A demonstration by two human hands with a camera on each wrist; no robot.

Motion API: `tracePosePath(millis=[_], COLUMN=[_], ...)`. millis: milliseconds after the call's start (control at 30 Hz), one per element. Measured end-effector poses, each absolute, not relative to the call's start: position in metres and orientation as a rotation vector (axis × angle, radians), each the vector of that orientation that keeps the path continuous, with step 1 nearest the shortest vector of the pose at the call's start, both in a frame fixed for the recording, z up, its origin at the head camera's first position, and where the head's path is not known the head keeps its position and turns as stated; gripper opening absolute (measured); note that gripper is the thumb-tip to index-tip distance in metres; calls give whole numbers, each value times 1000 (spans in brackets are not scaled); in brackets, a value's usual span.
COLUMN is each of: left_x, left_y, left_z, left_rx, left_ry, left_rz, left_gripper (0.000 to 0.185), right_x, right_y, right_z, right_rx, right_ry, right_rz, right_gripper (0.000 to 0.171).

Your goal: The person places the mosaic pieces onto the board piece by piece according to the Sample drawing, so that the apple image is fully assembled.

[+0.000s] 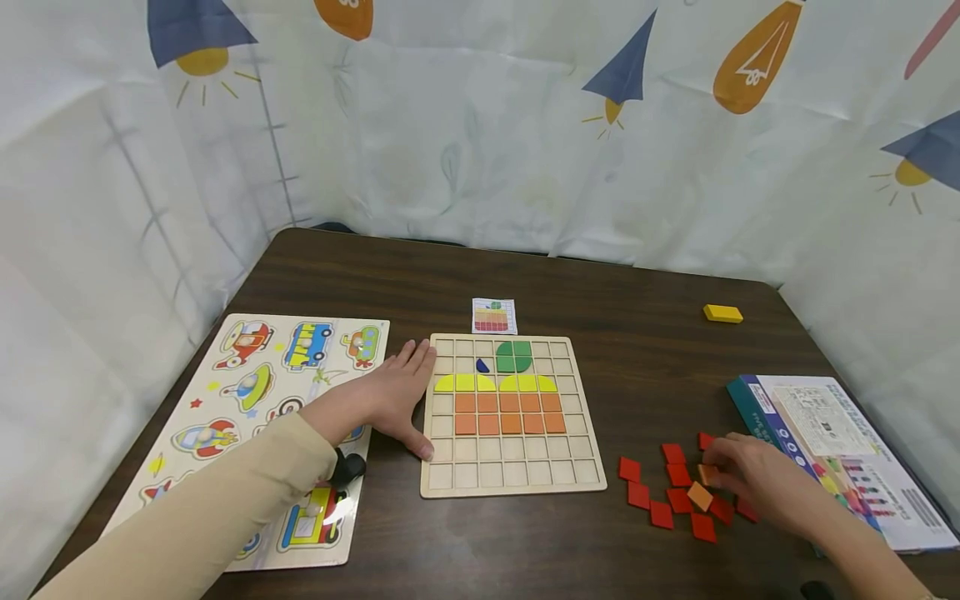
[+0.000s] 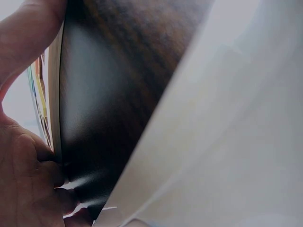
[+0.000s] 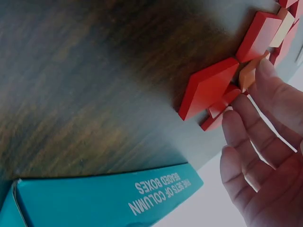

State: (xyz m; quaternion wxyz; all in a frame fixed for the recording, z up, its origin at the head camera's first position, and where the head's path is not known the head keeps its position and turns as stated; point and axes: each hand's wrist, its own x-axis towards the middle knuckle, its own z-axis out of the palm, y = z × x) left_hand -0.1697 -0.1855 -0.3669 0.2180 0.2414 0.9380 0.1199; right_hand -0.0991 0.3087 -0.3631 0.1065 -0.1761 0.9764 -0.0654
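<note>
A wooden grid board lies at the table's middle, carrying two rows of orange squares, yellow curved pieces, a green rounded shape and a small blue piece. My left hand rests against the board's left edge, fingers and thumb spread. At the right, my right hand pinches an orange square tile between thumb and fingertips, among scattered red square tiles. Another orange tile lies loose there. A small picture card sits beyond the board.
On the left, a picture puzzle board lies under my left forearm. A teal-sided box stands beside the right hand, its side also visible in the right wrist view. A yellow block sits far right, before a patterned curtain.
</note>
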Motion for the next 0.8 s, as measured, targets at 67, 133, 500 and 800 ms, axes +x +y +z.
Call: tracePosePath(millis=[67,133,500,800], left_x=[-170,-169,-168,-168], left_y=[-186,-185,-186,-185], left_z=[-367,-366,-365,-367], left_rx=[668,667,658,655], left_ry=[2599,2601,2604,2608], left_rz=[326,325,332,330], left_gripper=[143,143,142,143], right_x=[-100,-100,-103,-135], right_y=[308,308,289,223], right_z=[-363,-363,-347,-322], right_rx=[-506,-492,-554,-591], right_ry=[2882,2880,2966,2880], right_rz=[-192,-203,-451,-685], right_gripper=[16,17,19,12])
